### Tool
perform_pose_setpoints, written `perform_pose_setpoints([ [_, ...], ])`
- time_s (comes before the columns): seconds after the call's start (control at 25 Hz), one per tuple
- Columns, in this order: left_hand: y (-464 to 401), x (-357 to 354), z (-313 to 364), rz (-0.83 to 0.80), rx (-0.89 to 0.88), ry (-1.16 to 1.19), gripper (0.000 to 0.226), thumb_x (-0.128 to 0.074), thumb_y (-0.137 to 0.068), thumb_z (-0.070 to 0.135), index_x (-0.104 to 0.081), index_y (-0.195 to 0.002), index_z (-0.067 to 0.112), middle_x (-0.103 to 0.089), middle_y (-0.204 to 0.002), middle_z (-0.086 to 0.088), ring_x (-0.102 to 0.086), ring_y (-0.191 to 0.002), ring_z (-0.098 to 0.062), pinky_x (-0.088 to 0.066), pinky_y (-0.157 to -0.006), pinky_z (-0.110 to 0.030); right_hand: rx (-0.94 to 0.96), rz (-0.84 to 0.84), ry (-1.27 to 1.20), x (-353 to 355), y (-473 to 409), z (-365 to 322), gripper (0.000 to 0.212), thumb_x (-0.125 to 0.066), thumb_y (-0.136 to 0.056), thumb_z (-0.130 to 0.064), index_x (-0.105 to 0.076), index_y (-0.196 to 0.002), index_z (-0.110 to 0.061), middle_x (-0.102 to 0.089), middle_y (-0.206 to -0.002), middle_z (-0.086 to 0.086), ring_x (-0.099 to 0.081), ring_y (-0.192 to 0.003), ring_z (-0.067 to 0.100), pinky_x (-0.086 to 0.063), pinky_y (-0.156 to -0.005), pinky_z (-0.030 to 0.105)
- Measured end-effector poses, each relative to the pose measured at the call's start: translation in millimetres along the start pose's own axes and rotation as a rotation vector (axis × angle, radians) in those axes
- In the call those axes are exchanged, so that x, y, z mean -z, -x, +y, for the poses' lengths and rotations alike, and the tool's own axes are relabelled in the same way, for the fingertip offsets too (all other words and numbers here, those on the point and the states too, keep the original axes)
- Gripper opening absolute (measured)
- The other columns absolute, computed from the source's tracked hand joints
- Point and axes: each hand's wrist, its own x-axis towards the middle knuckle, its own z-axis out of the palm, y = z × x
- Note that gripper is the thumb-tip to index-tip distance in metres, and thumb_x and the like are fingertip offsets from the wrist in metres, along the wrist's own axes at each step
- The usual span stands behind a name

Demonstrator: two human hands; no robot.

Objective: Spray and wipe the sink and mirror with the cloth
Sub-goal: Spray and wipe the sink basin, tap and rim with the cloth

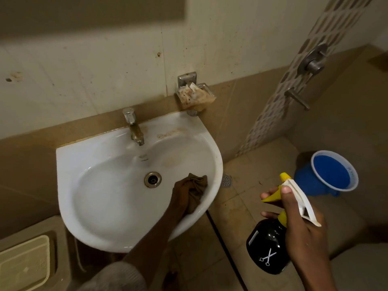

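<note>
A white wall-hung sink [100, 198] fills the middle of the view, with a metal drain [152, 179] and a tarnished tap [134, 128] at its back. My left hand [181, 196] presses a brown cloth [197, 186] against the right inner wall of the bowl, just right of the drain. My right hand [298, 219] holds a black spray bottle [267, 246] with a yellow and white trigger head, to the right of the sink over the floor. A dark blurred edge at the top left may be the mirror [92, 11].
A wall soap dish [196, 95] with stained paper sits above the sink's right corner. A blue bucket [331, 174] stands on the tiled floor at right, near a floor drain [226, 180]. Wall valves [312, 61] are at upper right. A cream plastic lid [23, 263] lies at lower left.
</note>
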Motion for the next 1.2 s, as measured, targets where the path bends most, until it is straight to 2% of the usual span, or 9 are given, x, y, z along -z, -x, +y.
perform_pose_setpoints([
  [0.12,21.9,-19.5,24.2,-0.029,-0.084,0.049,0.026,-0.043,-0.098,-0.006,-0.068,-0.1,-0.013,-0.071,-0.097,-0.018,-0.067,-0.088,-0.025,-0.054,-0.08,-0.032,0.002,-0.007,-0.044,5.9,1.2,1.9,0.025,-0.057,-0.1,-0.054,-0.08,-0.093,-0.046,-0.08,-0.092,0.003,-0.078,-0.092,0.018,-0.066,-0.064,0.028],
  [0.24,55.9,-46.0,47.6,-0.122,-0.18,0.094,0.039,-0.041,-0.095,-0.005,-0.073,-0.078,0.011,-0.072,-0.074,0.002,-0.067,-0.068,-0.003,-0.053,-0.065,-0.017,-0.031,-0.044,-0.012,4.4,-0.1,9.6,0.033,-0.057,-0.097,-0.051,-0.081,-0.086,-0.03,-0.081,-0.092,0.003,-0.078,-0.088,0.017,-0.067,-0.071,0.037],
  [0.36,87.8,-69.0,48.4,-0.294,-0.345,-0.044,0.036,-0.046,-0.086,0.008,-0.071,-0.073,0.03,-0.068,-0.069,0.009,-0.064,-0.066,-0.005,-0.05,-0.063,-0.02,-0.073,-0.048,-0.019,8.5,3.4,18.4,0.034,-0.059,-0.094,-0.052,-0.082,-0.087,-0.028,-0.082,-0.09,-0.002,-0.079,-0.085,0.016,-0.066,-0.073,0.041],
  [0.52,46.1,-68.5,81.6,-0.141,-0.479,-0.066,0.028,-0.043,-0.088,0.009,-0.07,-0.086,0.015,-0.07,-0.082,-0.016,-0.066,-0.077,-0.033,-0.055,-0.072,-0.048,-0.074,0.017,-0.031,36.9,5.9,27.1,0.041,-0.059,-0.092,-0.056,-0.082,-0.097,-0.023,-0.082,-0.095,-0.004,-0.079,-0.092,0.016,-0.066,-0.064,0.029],
  [0.6,4.3,-66.8,107.3,-0.06,-0.512,-0.169,0.025,-0.044,-0.085,0.012,-0.069,-0.086,0.01,-0.07,-0.084,-0.02,-0.065,-0.079,-0.034,-0.054,-0.073,-0.044,-0.071,0.039,-0.023,47.3,9.3,29.5,0.035,-0.058,-0.094,-0.055,-0.082,-0.102,-0.031,-0.081,-0.094,0.001,-0.079,-0.093,0.017,-0.067,-0.068,0.038],
  [0.8,-31.2,-67.0,79.6,-0.198,-0.544,-0.574,0.027,-0.044,-0.084,0.018,-0.052,-0.059,0.009,-0.055,-0.062,-0.013,-0.053,-0.068,-0.028,-0.042,-0.068,-0.04,-0.067,0.075,-0.013,57.3,15.7,27.6,0.025,-0.056,-0.092,-0.057,-0.08,-0.092,-0.05,-0.08,-0.094,0.0,-0.079,-0.091,0.018,-0.065,-0.07,0.043],
  [0.92,-2.9,-46.1,49.5,-0.232,-0.608,-0.531,0.029,-0.044,-0.087,0.011,-0.049,-0.059,0.007,-0.049,-0.062,-0.02,-0.045,-0.069,-0.026,-0.033,-0.067,-0.031,-0.064,0.067,-0.017,54.1,14.2,21.6,0.025,-0.055,-0.093,-0.055,-0.08,-0.089,-0.052,-0.08,-0.093,0.0,-0.079,-0.091,0.018,-0.066,-0.068,0.039],
  [1.08,45.8,-9.8,33.5,-0.408,-0.642,-0.645,0.02,-0.05,-0.082,0.008,-0.061,-0.076,-0.008,-0.05,-0.068,-0.013,-0.046,-0.074,-0.017,-0.035,-0.067,-0.029,-0.044,0.022,-0.058,41.7,7.3,18.0,0.036,-0.056,-0.094,-0.052,-0.081,-0.098,-0.027,-0.08,-0.093,0.005,-0.079,-0.094,0.018,-0.068,-0.068,0.034],
  [1.2,83.8,41.1,27.6,-0.524,-0.489,-0.601,0.029,-0.05,-0.082,0.02,-0.061,-0.074,-0.006,-0.052,-0.07,-0.015,-0.049,-0.074,-0.017,-0.039,-0.07,-0.035,-0.042,-0.029,-0.064,26.5,1.6,15.8,0.041,-0.056,-0.095,-0.051,-0.081,-0.091,-0.019,-0.081,-0.094,0.005,-0.079,-0.093,0.02,-0.067,-0.067,0.029],
])
